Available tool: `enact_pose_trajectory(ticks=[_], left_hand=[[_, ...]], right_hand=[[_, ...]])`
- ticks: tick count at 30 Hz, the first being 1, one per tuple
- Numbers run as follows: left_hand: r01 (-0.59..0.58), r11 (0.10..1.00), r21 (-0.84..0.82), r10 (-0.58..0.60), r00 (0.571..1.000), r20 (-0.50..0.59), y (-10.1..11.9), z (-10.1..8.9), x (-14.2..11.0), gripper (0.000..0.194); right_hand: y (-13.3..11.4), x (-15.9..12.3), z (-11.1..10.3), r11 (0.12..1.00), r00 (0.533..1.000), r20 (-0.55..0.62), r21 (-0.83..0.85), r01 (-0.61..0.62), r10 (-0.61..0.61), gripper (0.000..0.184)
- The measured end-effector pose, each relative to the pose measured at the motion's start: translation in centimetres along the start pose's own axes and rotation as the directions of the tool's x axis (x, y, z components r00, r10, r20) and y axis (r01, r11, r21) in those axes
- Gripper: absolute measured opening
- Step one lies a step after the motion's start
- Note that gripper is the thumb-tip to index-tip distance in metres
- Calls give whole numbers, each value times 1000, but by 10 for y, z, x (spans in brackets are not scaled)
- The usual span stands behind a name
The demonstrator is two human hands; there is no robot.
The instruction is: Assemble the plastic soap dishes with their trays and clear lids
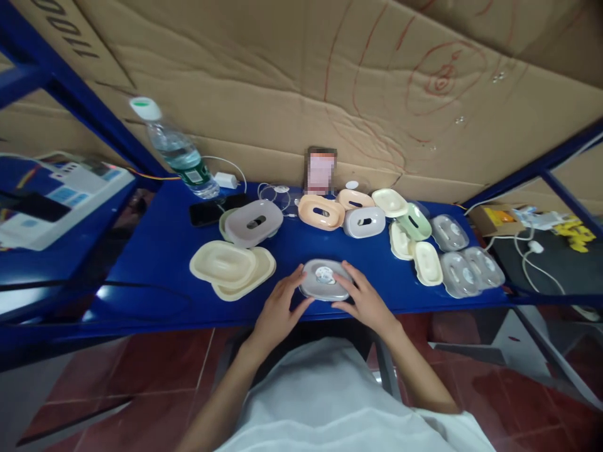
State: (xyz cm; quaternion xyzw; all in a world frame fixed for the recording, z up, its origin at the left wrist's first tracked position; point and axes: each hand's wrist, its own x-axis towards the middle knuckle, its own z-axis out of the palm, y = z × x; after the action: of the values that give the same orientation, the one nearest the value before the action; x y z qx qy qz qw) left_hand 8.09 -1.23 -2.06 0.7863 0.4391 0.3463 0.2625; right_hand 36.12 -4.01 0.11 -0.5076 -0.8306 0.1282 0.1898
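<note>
Grey container (321, 290) sits mid-desk (155, 263), at the near edge. Left hand (277, 312) and right hand (370, 303) grasp opposite ends. Judged light, stiff, rather slick; best gripped at the end rims.

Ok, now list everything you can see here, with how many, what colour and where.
Lidded box: one, grey, front centre
Slotted pieces, pale grey: at least two, left and centre
Slotted pieces, peach: two, centre
Slotted piece, green: one, right
Cream pieces: two left, three right
Clear-covered pieces: at least three, greyish, far right
Bottle: one, clear, green label, back left
Adapter: one, white, beside bottle
Flat device: one, black, below bottle
Pixelated item: one, back centre
Power strip: one, white, far left
Table: one, blue, under the pieces
Left hand, right hand: at the grey box's sides
</note>
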Motion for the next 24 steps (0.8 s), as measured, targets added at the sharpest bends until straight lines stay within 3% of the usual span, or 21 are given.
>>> enact_pose_trajectory(ticks=[7,16,24], left_hand=[[-45,999,0,45,998,44,2,2,-1,55],[-6,997,-82,9,999,37,8,-2,-2,55],[37,989,-142,-26,997,74,9,-7,-3,54]], right_hand=[[-6,-26,1,990,989,-57,53,-131,134,80],[0,-25,0,973,989,-63,199,-120,134,96],[-8,-30,5,988,990,-74,108,-111,120,103]])
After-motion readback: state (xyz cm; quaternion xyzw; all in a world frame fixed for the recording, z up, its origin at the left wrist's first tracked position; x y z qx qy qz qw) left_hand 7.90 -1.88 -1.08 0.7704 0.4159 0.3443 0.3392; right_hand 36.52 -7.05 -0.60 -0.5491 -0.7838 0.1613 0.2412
